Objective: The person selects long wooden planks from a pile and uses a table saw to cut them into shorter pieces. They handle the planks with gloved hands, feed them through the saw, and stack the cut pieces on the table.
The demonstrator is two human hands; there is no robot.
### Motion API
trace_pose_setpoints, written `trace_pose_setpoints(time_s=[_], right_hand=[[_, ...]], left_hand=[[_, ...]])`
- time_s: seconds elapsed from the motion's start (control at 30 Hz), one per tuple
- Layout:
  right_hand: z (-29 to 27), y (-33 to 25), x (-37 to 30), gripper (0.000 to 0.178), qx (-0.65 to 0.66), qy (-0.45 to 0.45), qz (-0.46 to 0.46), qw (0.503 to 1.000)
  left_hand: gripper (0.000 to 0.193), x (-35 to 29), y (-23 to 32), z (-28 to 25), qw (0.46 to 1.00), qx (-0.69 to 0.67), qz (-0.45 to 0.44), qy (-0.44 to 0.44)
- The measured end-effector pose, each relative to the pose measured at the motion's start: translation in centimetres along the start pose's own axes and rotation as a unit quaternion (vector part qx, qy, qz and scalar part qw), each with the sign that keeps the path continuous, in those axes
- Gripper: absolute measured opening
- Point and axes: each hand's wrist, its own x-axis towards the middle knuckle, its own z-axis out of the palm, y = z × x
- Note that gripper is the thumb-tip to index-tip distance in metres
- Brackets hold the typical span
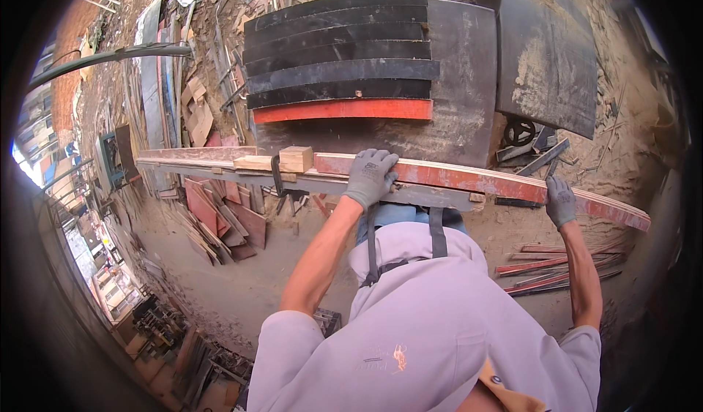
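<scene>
A long reddish-brown plywood strip (454, 180), which looks layered along its top edge, lies crosswise in front of my body. My left hand (372, 178), in a grey glove, is closed over it near the middle, with the fingers bent over the far edge. Farther right, my right hand (561, 201), gloved too, grips the strip short of its right end. A grey rail (432, 195) runs along the near side of the strip. Left of my left hand, a pale wood block (296, 159) sits by a dark metal clamp (277, 175). My palms are hidden.
Beyond the strip, several black boards and one with a red face (344, 110) lie on a dark metal table (465, 83). A second dark panel (549, 64) adjoins it. Plywood offcuts (220, 218) lie on the ground at left, and narrow strips (564, 262) at right.
</scene>
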Motion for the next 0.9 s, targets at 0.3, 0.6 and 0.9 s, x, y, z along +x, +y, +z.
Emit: trace_pose_setpoints(time_s=[0.3, 0.6, 0.9], right_hand=[[0.7, -1.8, 0.3, 0.041, -0.004, -0.028, 0.009, 1.000], [1.7, -3.4, 1.0, 0.041, -0.021, -0.043, 0.014, 0.999], [2.1, -4.6, 1.8, 0.043, -0.011, -0.069, 0.025, 0.997]], left_hand=[[0.039, -0.7, -1.6, -0.7, 0.999, -0.046, -0.009, 0.019], [0.038, -1.5, -3.7, -0.4, 0.998, -0.041, -0.013, 0.036], [0.036, -1.4, -3.6, -0.2, 0.999, -0.030, -0.018, 0.033]])
